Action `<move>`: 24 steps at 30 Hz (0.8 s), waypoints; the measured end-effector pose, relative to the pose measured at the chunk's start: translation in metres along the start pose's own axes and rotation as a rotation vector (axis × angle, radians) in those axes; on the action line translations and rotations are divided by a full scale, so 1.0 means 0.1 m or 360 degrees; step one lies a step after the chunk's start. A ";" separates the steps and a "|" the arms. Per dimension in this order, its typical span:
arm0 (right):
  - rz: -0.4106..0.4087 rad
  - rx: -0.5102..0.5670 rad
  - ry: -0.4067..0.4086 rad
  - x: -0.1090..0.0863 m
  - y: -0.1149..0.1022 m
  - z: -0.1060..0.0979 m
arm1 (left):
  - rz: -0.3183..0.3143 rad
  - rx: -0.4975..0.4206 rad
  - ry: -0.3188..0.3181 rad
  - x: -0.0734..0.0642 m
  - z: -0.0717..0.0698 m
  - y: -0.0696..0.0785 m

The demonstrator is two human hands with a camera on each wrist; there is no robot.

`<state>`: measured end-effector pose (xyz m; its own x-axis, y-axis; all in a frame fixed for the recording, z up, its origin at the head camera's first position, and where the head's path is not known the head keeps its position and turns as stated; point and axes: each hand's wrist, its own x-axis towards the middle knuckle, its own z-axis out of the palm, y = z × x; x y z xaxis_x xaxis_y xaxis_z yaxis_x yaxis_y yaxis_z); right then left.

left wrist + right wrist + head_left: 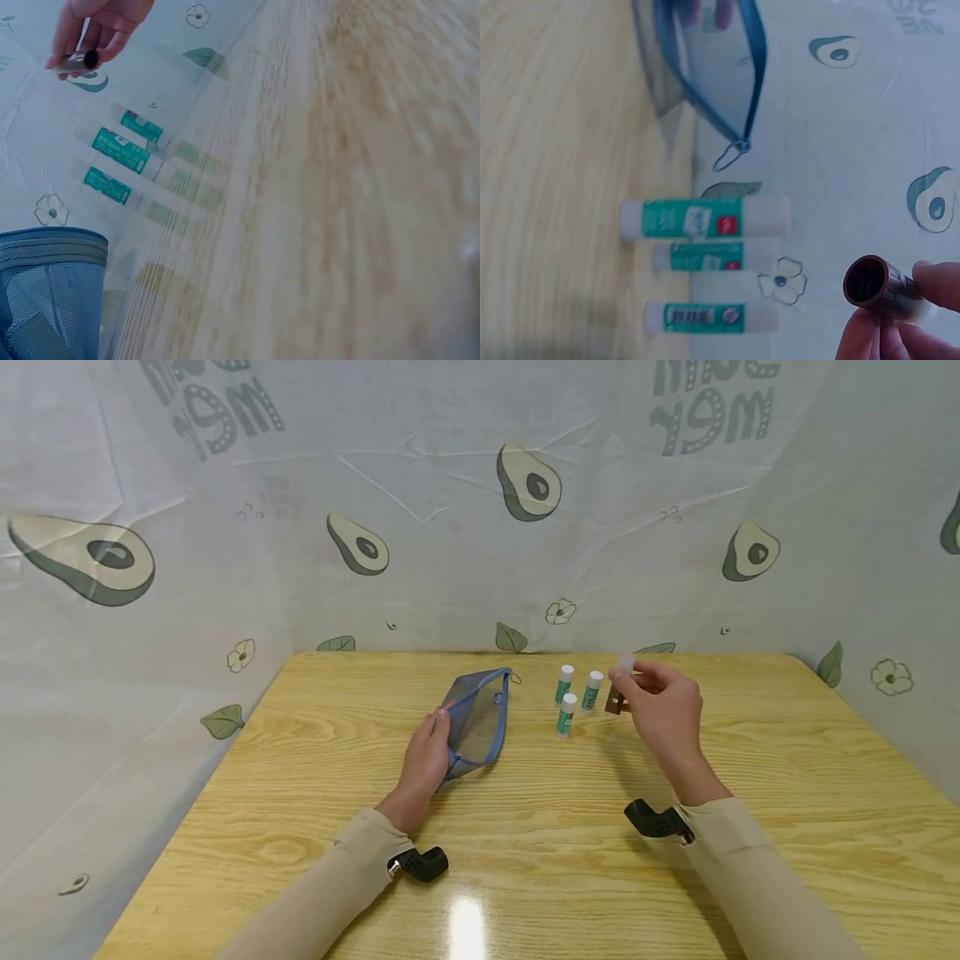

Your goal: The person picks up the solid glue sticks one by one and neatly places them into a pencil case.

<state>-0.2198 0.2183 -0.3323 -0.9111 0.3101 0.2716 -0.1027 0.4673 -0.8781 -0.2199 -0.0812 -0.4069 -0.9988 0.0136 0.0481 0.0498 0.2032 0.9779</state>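
Note:
My left hand (424,762) grips the near left side of a blue-edged mesh zipper pouch (480,723), whose mouth gapes toward the right. Between thumb and fingers, my right hand (669,714) pinches a small dark brown tube (614,697) with a whitish upper end, raised above the table. The tube's hollow round bottom (868,280) faces the camera in the right wrist view. Just left of it stand three glue sticks with white caps and green labels: one at the back (563,687), one to the right (592,692), one in front (567,718).
The wood-grain table (360,693) carries all of this. A whitish cloth (442,577) printed with avocados, leaves and flowers hangs behind it and along both sides. A looped zipper pull (731,155) dangles from the pouch's far corner.

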 end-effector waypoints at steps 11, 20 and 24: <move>0.0002 0.0354 -0.0044 0.09 -0.42 0.34 | -0.0014 -0.0017 0.0020 0.01 0.02 -0.01; 0.0009 0.0548 -0.0128 0.12 -0.70 0.63 | -0.0104 -0.0018 0.0002 -0.01 0.03 0.01; 0.0030 0.0597 -0.0183 0.11 -0.81 0.75 | -0.0081 -0.0017 0.0023 0.00 0.01 0.02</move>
<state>-0.2514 0.1221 -0.2876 -0.9508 0.2112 0.2269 -0.2049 0.1210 -0.9713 -0.2196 -0.0799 -0.4054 -0.9999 -0.0104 0.0013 -0.0008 0.1925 0.9813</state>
